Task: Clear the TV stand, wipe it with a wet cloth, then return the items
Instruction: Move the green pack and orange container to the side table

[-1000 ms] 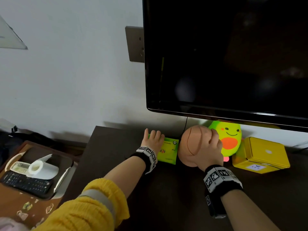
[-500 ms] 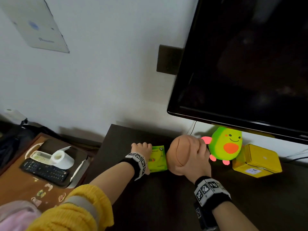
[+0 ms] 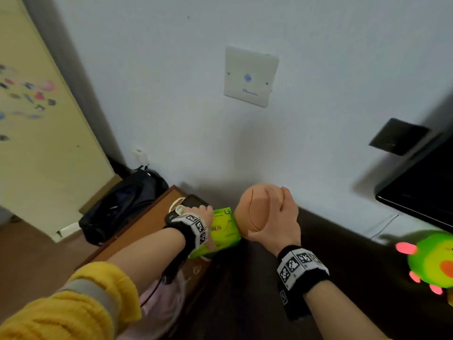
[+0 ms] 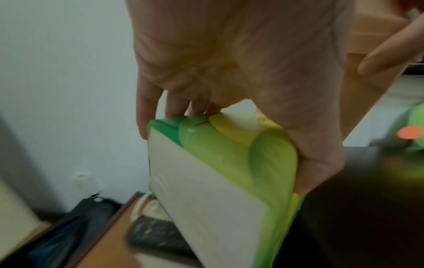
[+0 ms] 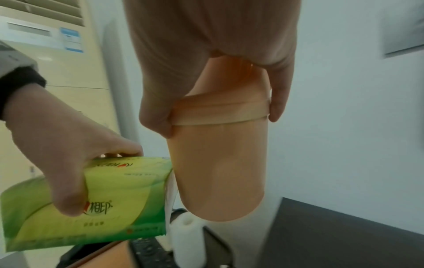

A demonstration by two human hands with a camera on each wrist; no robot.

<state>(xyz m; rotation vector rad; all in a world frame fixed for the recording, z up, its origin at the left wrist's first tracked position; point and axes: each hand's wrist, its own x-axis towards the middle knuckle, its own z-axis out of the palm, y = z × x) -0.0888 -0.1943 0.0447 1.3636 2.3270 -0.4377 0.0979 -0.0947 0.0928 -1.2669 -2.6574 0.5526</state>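
**Two hands, two things lifted**

Your left hand grips the green tissue pack. Just beside it, your right hand wraps round the peach tub. Both are held up above the dark bench, and the green toy sits off to your right.

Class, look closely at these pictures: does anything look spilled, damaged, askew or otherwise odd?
Nothing looks spilled or damaged. The left hand holds the green tissue pack tilted, one end lower, which fits being carried. The right hand has a firm grip on the peach-coloured container. The green plush toy sits on the dark TV stand.
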